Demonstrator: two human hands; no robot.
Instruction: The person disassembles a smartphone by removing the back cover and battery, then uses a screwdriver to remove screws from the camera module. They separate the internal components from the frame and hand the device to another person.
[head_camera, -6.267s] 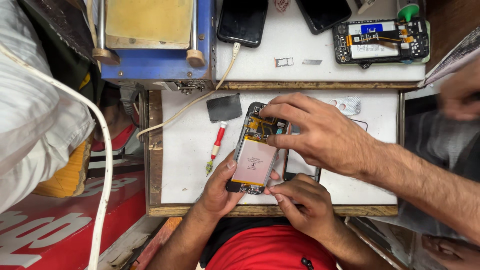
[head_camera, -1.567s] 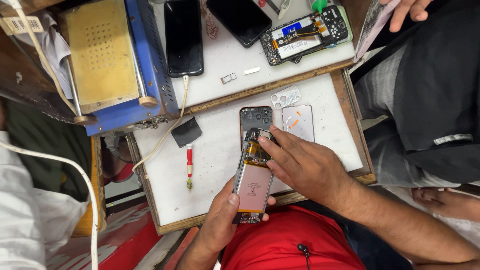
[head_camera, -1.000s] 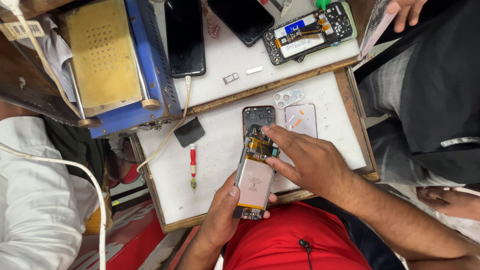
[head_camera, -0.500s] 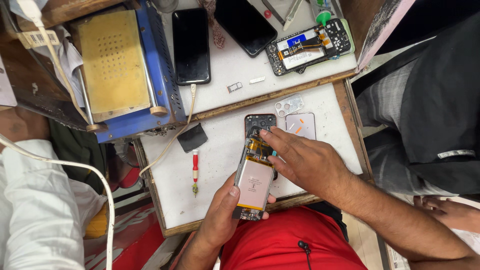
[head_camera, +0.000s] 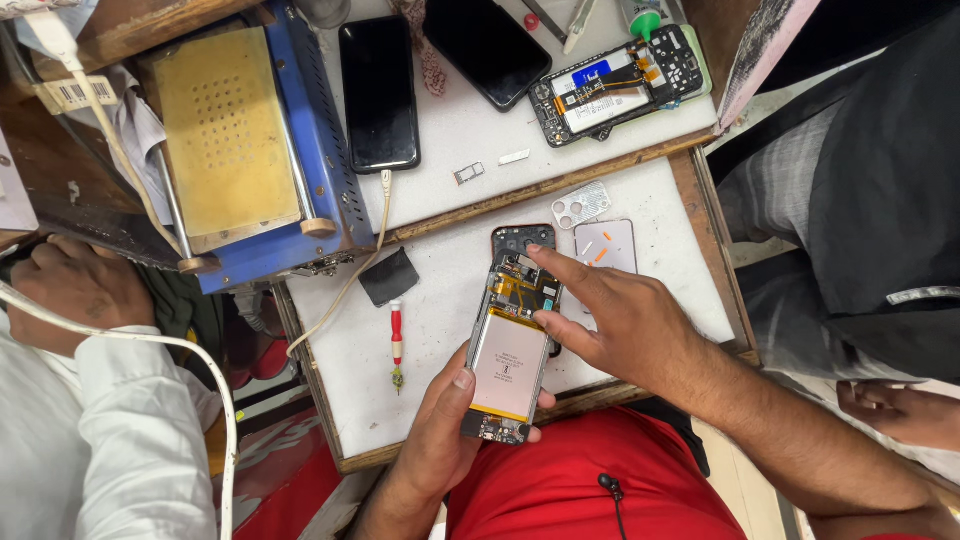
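My left hand grips the lower end of an opened phone with its back cover off, showing a pale battery and a circuit board with orange flex cable. My right hand reaches in from the right, its index finger stretched over the top of the board and its thumb touching the phone's right edge. The phone is held just above the white work mat. A dark back cover piece lies under the phone's top end.
A red-handled screwdriver, a black square pad, a pink panel and a camera bezel lie on the mat. Behind are a blue-and-yellow heating plate, two black phones and another opened phone. Other people sit left and right.
The view has shifted slightly. My right index finger has stretched out over the top of the board. My left hand keeps hold of the phone.
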